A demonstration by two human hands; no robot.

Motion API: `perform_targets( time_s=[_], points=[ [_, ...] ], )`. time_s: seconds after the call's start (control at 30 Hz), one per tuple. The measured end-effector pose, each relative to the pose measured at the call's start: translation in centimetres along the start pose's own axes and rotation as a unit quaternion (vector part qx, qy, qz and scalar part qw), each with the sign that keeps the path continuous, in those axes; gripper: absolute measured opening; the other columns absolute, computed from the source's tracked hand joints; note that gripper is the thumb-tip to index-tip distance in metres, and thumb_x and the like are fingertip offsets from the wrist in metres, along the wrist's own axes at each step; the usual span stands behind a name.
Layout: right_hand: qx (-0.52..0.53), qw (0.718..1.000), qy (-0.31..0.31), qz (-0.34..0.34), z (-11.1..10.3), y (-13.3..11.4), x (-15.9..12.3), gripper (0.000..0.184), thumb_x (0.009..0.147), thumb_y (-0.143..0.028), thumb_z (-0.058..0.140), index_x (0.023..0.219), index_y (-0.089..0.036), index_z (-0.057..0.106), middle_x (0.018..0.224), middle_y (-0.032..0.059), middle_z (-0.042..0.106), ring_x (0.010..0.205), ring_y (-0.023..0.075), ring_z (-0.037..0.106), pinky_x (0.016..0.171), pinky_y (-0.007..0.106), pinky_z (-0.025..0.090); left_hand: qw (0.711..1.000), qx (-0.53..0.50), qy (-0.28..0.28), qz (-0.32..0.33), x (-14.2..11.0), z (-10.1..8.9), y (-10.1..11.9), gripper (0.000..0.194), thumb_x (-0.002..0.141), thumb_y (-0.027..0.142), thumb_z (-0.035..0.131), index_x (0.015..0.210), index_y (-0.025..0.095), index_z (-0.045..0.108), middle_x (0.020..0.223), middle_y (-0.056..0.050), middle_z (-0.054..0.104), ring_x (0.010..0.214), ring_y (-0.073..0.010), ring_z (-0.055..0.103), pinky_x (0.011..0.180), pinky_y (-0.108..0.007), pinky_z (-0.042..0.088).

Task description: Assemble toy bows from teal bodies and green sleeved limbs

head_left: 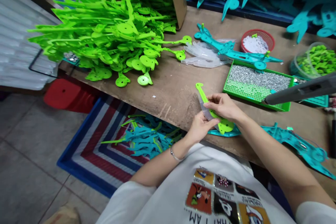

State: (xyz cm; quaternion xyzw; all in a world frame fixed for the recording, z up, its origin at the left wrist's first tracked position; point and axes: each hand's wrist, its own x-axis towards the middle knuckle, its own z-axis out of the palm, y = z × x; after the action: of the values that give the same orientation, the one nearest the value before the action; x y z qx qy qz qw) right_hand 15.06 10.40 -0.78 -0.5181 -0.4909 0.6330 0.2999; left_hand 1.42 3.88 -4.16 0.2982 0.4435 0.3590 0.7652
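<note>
Near the bench's front edge, both my hands grip a long green plastic part [225,125] with a round disc at its near end and a small hook at its far end. A clear, whitish plastic piece [206,112] lies along its left side. My left hand [201,126] pinches the clear piece and the green part from below. Higher up, my right hand [223,106] has its fingers closed on the green part. Beneath my right forearm, a teal plastic assembly [296,140] lies on the bench, partly hidden by the arm.
A green basket [237,94] of small metal pieces and a red basket [270,36] of white pieces stand at right. A grey power screwdriver [301,91] juts in there. Green parts [112,38] heap at left. A blue-rimmed tray [78,168] holds teal-green pieces below.
</note>
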Motion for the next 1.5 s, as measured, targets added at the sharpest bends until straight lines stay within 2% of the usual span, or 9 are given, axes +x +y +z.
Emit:
perform_targets(
  time_s=[0.13,0.27,0.4,0.53,0.8,0.93,1.1,1.27,1.5],
  points=[
    [0.025,0.999,-0.036,-0.019,-1.4,-0.2,-0.9,0.041,0.077,-0.040,0.076,0.108,-0.013,0.073,0.098,0.0053,0.074,0.080,0.0142,0.063,0.076,0.028,0.050,0.999,0.026,0.019,0.034,0.1,0.6,-0.7,0.051,0.071,0.040,0.089,0.107,0.016,0.063,0.088,-0.001,0.073,0.076,-0.0143,0.069,0.074,-0.029,0.058],
    [-0.036,0.988,-0.149,0.022,-5.5,-0.1,-3.2,0.055,0.082,-0.050,0.075,0.124,-0.016,0.069,0.117,0.0086,0.073,0.097,0.0199,0.066,0.086,0.033,0.053,0.996,0.054,0.020,0.073,0.3,0.4,-0.7,0.048,0.074,0.043,0.087,0.107,0.015,0.065,0.096,-0.005,0.075,0.083,-0.0165,0.069,0.078,-0.031,0.058],
    [-0.154,0.964,-0.204,0.077,-8.3,1.0,-5.4,0.052,0.077,-0.051,0.079,0.116,-0.016,0.073,0.105,0.0066,0.074,0.090,0.0204,0.065,0.080,0.032,0.052,0.996,0.052,0.025,0.068,0.1,0.6,-0.9,0.046,0.075,0.044,0.087,0.103,0.015,0.064,0.096,-0.005,0.075,0.085,-0.0176,0.069,0.082,-0.033,0.058],
    [-0.121,0.972,-0.181,0.090,-8.3,2.3,-5.9,0.046,0.075,-0.048,0.079,0.106,-0.014,0.074,0.089,0.0036,0.072,0.074,0.0153,0.060,0.069,0.028,0.047,0.995,0.059,0.041,0.063,0.2,1.1,-0.8,0.047,0.073,0.043,0.088,0.101,0.016,0.061,0.092,-0.003,0.072,0.083,-0.0167,0.068,0.080,-0.032,0.058],
    [-0.075,0.977,-0.170,0.105,-8.0,2.1,-5.7,0.042,0.068,-0.041,0.085,0.099,-0.014,0.076,0.086,0.0032,0.074,0.071,0.0134,0.061,0.070,0.027,0.049,0.995,0.065,0.044,0.065,-0.1,1.5,-0.3,0.045,0.073,0.043,0.088,0.099,0.017,0.061,0.089,-0.002,0.072,0.080,-0.0168,0.069,0.080,-0.033,0.058],
    [-0.022,0.975,-0.186,0.117,-8.3,2.7,-5.3,0.048,0.068,-0.045,0.087,0.104,-0.015,0.077,0.097,0.0051,0.078,0.079,0.0156,0.066,0.080,0.030,0.052,0.992,0.059,0.077,0.077,0.1,1.6,-0.7,0.047,0.071,0.045,0.089,0.095,0.016,0.063,0.088,-0.002,0.073,0.077,-0.0159,0.068,0.076,-0.031,0.059],
    [0.013,0.977,-0.183,0.110,-9.1,3.0,-5.0,0.050,0.081,-0.061,0.075,0.101,-0.016,0.080,0.103,0.0081,0.079,0.093,0.0208,0.070,0.093,0.036,0.052,0.993,0.034,0.096,0.059,0.2,2.1,-0.8,0.051,0.070,0.047,0.090,0.099,0.015,0.063,0.089,-0.003,0.073,0.076,-0.0163,0.070,0.074,-0.031,0.060],
    [0.014,0.971,-0.200,0.131,-9.1,2.5,-5.2,0.053,0.071,-0.052,0.086,0.110,-0.017,0.078,0.108,0.0069,0.079,0.090,0.0192,0.070,0.090,0.033,0.053,0.994,0.025,0.097,0.037,0.0,2.4,-0.4,0.053,0.070,0.048,0.089,0.102,0.015,0.063,0.093,-0.004,0.074,0.079,-0.0177,0.072,0.072,-0.031,0.061],
    [0.000,0.972,-0.199,0.124,-9.4,2.8,-4.9,0.048,0.074,-0.050,0.082,0.109,-0.016,0.078,0.106,0.0059,0.079,0.087,0.0187,0.070,0.089,0.034,0.053,1.000,-0.002,0.006,-0.001,-0.8,2.6,-0.8,0.060,0.071,0.037,0.092,0.117,0.016,0.061,0.105,-0.008,0.078,0.088,-0.0179,0.075,0.084,-0.031,0.060]
  ],
)
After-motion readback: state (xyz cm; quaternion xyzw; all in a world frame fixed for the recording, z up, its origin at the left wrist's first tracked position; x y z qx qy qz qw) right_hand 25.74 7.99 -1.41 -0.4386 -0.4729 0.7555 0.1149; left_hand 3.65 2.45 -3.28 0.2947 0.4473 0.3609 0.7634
